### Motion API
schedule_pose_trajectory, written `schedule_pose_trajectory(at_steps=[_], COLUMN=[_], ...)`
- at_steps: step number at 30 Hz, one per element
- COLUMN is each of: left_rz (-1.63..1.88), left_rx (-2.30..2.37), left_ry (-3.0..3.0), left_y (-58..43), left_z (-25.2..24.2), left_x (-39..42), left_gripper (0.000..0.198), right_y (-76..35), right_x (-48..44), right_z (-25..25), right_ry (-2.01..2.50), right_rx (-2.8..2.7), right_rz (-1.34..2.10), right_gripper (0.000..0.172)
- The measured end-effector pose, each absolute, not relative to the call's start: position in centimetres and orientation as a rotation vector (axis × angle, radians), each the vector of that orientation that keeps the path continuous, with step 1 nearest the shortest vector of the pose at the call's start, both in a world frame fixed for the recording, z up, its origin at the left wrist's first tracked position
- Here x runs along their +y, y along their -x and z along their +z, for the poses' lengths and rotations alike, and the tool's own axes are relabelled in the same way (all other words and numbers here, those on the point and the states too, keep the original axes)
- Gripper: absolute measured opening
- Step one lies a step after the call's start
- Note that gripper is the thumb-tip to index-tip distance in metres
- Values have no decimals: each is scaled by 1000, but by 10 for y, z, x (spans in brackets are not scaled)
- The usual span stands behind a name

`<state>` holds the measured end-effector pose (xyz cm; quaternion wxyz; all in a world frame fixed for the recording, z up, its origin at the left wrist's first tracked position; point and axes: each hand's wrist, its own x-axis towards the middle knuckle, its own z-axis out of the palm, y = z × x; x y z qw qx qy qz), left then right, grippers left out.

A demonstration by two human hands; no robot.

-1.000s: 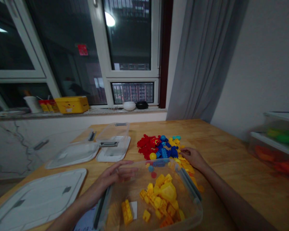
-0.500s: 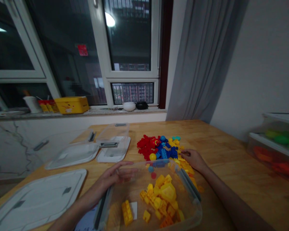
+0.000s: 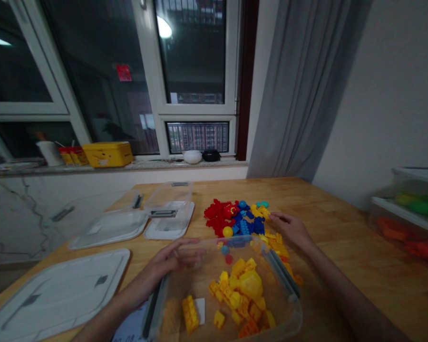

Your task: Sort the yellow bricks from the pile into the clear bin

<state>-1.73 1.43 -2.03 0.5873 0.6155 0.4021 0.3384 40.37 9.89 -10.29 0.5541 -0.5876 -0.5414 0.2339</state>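
Below the dark window [image 3: 196, 71], one wooden surface [image 3: 335, 213] carries the things I am watching. The right hand [image 3: 293, 229] has its fingertips close together at the loose yellow pieces [image 3: 264, 212]; whether they pinch one, I cannot tell. The left hand [image 3: 169, 256] lies at the far left corner of the clear box [image 3: 282, 273], probably to steady it; how firm is this grip, I cannot tell. Inside are yellow blocks [image 3: 249, 285]. Beyond lie blue pieces [image 3: 244, 225] and red pieces [image 3: 217, 216], mostly grouped by colour. One white lid [image 3: 64, 289] lies flat, seemingly kept aside.
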Motion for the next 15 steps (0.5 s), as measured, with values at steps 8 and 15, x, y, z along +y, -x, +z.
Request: schedule_pose_trajectory(at_steps=[8, 15], left_rz=[794, 829], left_rx=[947, 967], left_ry=[-1463, -1451], left_y=[18, 16], left_z=[-21, -17], left_x=[13, 12], left_gripper=[49, 46], right_y=[-354, -338], right_x=[60, 38], right_z=[-63, -51], right_ry=[1010, 874], right_rx=[-1134, -1422], right_rz=[1264, 1292], right_gripper=[42, 32])
